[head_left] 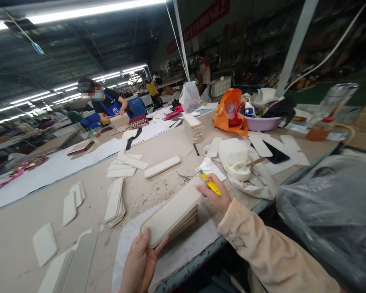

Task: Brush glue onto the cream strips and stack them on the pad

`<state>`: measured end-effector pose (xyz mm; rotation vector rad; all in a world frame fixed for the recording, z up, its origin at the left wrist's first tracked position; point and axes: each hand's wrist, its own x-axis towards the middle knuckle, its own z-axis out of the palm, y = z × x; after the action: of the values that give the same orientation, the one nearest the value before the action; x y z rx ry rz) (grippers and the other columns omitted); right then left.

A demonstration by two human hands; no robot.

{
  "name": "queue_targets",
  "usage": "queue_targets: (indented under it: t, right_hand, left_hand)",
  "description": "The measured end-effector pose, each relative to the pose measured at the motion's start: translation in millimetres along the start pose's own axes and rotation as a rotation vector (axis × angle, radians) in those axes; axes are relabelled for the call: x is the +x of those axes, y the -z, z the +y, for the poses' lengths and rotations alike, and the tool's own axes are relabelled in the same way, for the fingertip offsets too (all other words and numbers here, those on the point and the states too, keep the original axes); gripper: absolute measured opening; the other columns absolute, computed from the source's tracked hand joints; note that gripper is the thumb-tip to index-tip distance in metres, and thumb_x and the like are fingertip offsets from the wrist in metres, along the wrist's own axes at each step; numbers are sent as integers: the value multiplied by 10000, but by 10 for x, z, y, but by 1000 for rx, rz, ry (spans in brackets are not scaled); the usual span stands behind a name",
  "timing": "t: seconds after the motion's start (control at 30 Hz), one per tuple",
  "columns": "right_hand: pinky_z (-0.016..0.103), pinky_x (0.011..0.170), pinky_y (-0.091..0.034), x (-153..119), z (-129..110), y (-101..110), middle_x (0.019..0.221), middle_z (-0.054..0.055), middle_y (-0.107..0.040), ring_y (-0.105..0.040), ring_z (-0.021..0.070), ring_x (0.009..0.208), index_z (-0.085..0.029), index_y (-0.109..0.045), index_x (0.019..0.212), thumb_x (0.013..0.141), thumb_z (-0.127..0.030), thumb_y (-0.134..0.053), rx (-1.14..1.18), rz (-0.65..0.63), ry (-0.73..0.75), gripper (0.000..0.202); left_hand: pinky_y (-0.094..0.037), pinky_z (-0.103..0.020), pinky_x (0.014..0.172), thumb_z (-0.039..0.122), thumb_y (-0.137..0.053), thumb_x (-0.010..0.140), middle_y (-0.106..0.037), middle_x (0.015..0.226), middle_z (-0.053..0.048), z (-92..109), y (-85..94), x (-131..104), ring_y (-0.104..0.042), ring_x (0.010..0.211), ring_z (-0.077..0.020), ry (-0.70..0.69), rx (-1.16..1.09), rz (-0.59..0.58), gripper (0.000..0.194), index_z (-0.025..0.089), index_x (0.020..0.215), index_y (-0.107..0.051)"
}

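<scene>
Fingers [162,244] of left hand [140,262] pinch the near end of a cream strip [172,211], thumb on its upper face and the others along the edge and underneath. Right hand [218,197], fingers curled, grips a yellow utility knife [213,187]; its fingertips also touch the strip's far corner. Strip lies over a stack of similar strips [187,224] and hides most of its top; contact between the two cannot be told. Under the stack: a white sheet [128,240] at the table's near edge.

Just beyond the far end: small metal scissors [184,178] and crumpled white tissue [212,166], close to the knife. Right of these, a white tub [239,173] with a stick in it sits on bunched cloth, crowding the right hand's side. Farther out: orange bag [227,108] against a lilac basin [262,123] full of oddments; bottle of amber liquid [320,128], red-capped. Clear plastic sack [329,211] bulges beside the right sleeve.

Left side: fanned strips [116,201] and a loose pile [126,164] on the tabletop. Beyond, a co-worker [111,101] in a blue apron handles a board.
</scene>
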<state>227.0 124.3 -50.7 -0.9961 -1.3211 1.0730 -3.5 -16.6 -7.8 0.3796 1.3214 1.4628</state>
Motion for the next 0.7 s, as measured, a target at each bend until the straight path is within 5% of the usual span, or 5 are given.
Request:
queue_targets:
  t: [0.7]
  right_hand:
    - [290,516,-293,24,-38,38,607,-67,-341,-350,140,532,-256,-374,850,787,-392,-624,-81,-18,46,292]
  left_hand:
    - [-598,-386,847,136,-575,868,-706,1109,-88,-38,-73,0,-681,1002,-206,-14,-44,28,262,170,1117,-649]
